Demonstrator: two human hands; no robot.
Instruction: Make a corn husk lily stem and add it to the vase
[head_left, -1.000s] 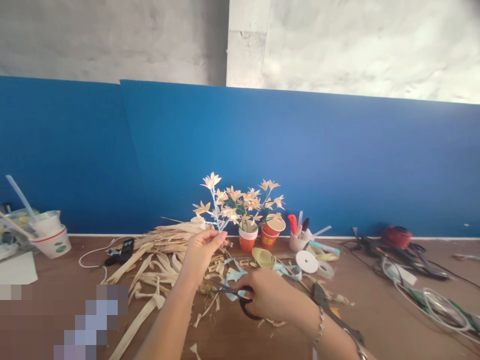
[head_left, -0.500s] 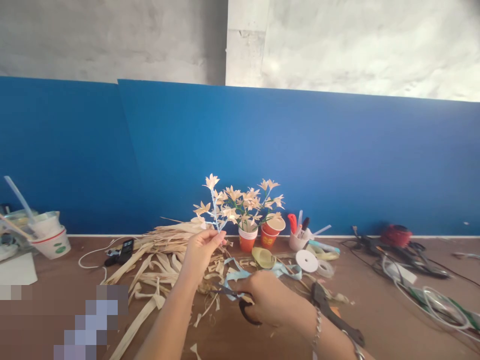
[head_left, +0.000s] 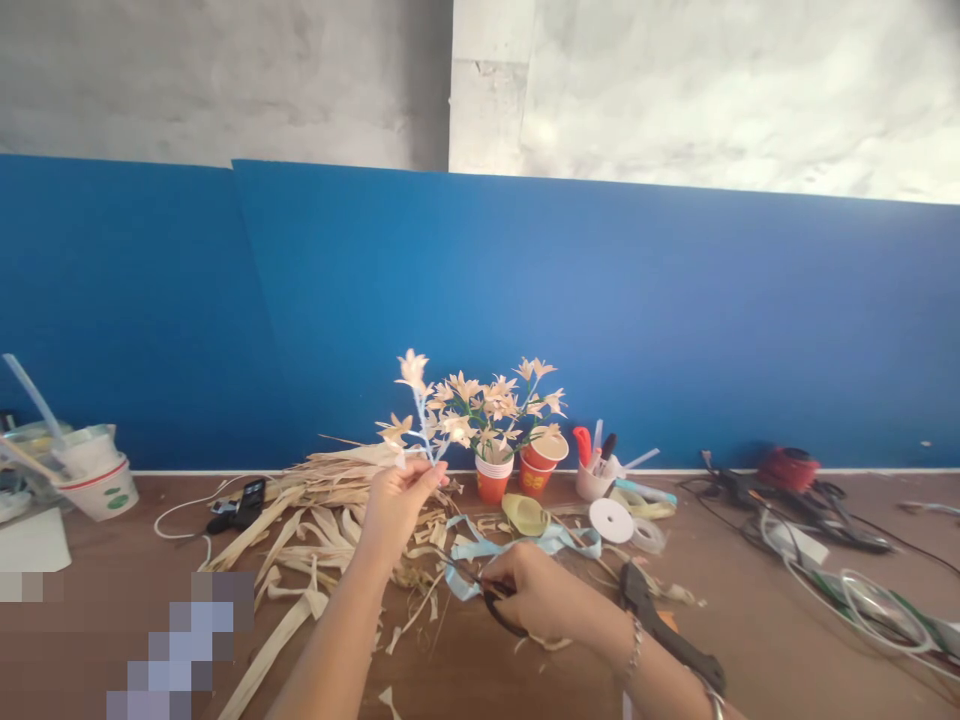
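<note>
Raised over the table, my left hand [head_left: 401, 500] pinches the light-blue stem of a flower spray [head_left: 414, 372] with pale, pointed petals. My right hand [head_left: 529, 590] is lower and to the right, its fingers through the handles of dark scissors [head_left: 504, 608]. The blades point left, toward the pile of dry husks, and are apart from the flower stem. A light-blue ribbon [head_left: 476, 548] lies just behind the scissors. Beyond my hands, more pale flowers [head_left: 501, 400] on green stems stand in a red-and-white paper cup [head_left: 493, 478].
Dry husk strips [head_left: 315, 540] spread over the left-centre of the brown table. A glue gun [head_left: 664, 630] lies by my right wrist. Behind it are a white spool [head_left: 610, 521] and a cup of tools [head_left: 594, 480]. Cables [head_left: 870, 610] tangle at right; a drink cup [head_left: 101, 488] stands left.
The flower spray in my left hand has turned and leans slightly further left. My right hand with the scissors has shifted a little to the right.
</note>
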